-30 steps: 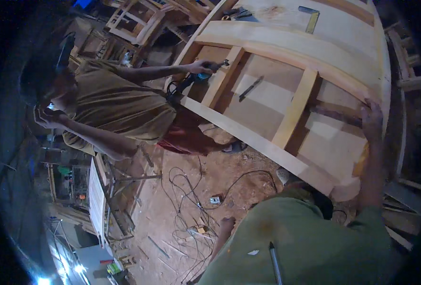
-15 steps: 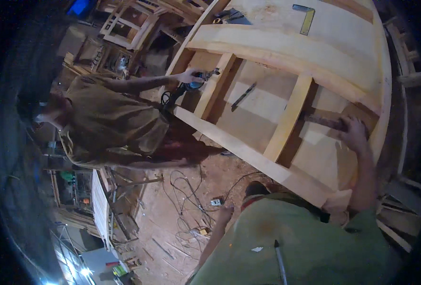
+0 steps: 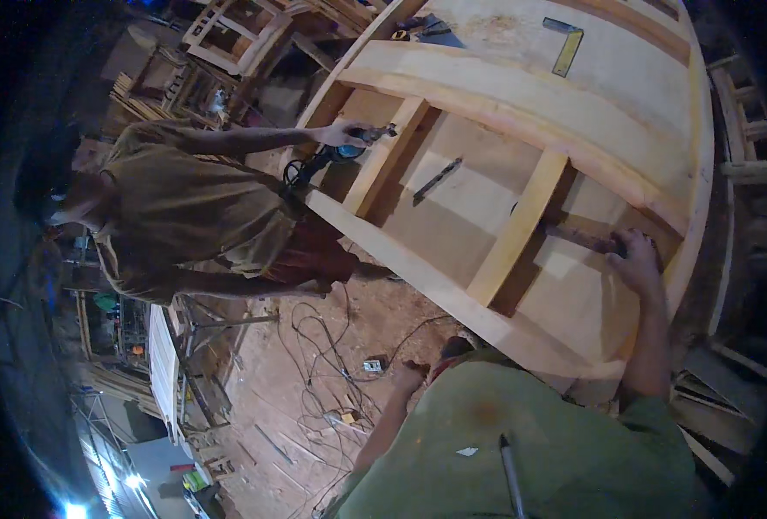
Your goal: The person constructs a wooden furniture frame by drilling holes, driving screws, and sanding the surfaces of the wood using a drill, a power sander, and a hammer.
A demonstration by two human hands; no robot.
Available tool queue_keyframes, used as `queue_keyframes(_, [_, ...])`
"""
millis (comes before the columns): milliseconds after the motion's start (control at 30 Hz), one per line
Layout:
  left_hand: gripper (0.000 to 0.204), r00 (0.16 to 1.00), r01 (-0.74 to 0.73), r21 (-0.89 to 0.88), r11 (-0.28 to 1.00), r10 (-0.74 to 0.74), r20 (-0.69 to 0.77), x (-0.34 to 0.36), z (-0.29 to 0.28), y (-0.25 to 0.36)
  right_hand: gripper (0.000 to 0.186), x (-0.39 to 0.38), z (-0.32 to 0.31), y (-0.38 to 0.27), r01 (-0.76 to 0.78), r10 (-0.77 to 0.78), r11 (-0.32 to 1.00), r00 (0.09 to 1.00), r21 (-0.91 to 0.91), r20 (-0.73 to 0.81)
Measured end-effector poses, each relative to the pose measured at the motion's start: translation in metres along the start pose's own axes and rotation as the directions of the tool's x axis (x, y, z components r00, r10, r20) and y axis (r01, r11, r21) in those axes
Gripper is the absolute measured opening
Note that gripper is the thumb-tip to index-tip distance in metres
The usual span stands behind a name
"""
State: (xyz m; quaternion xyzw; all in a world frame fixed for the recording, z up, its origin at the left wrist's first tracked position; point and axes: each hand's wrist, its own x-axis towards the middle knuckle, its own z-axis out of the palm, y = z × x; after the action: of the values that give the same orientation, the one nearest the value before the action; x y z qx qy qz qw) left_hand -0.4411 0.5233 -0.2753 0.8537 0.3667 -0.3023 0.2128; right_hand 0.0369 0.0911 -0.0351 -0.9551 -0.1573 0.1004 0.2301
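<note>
in the head view, the dark bar (image 3: pixel 580 236) is in the rightmost bay of the wooden frame (image 3: pixel 426 270), over the pale panel. its long axis runs mostly across the picture, its free end pointing left and slightly up, near the yellowish crosspiece (image 3: pixel 519 229), which bounds the bay on that side. a long rail (image 3: pixel 504 112) closes the bay's upper side.

in the next bay left lies a slim dark tool (image 3: pixel 437 181), slanting. beyond the rail an l-shaped square (image 3: pixel 567 54) lies flat. at the far left crosspiece, a co-worker's hand (image 3: pixel 342 135) holds a power tool (image 3: pixel 342 154). cables (image 3: pixel 314 350) loop over the floor.

my right hand (image 3: pixel 637 262) reaches up from below, forearm over the frame's edge, fingers curled round the bar's right end. my left hand (image 3: pixel 409 375) hangs low beside my shirt, over the floor; whether it holds anything i cannot tell.
</note>
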Motion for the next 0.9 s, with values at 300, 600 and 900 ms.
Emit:
queue_keyframes(300, [0.019,0.475,-0.693,-0.082,0.716,0.368,-0.799,-0.035,-0.316,0.297,0.047,0.004,-0.002,0.010,0.066,-0.065,0.997,0.998,-0.038,0.028])
queue_keyframes(600, [0.050,0.655,-0.436,-0.156,0.886,0.193,-0.731,0.115,-0.325,0.317,0.050,0.006,-0.006,-0.004,-0.009,0.013,0.999,0.997,-0.047,0.070])
queue_keyframes(900, [0.021,0.765,-0.393,0.005,0.919,0.330,-0.553,0.093,-0.325,0.331,0.049,0.002,0.000,0.000,-0.021,0.021,1.000,0.999,0.013,0.034])
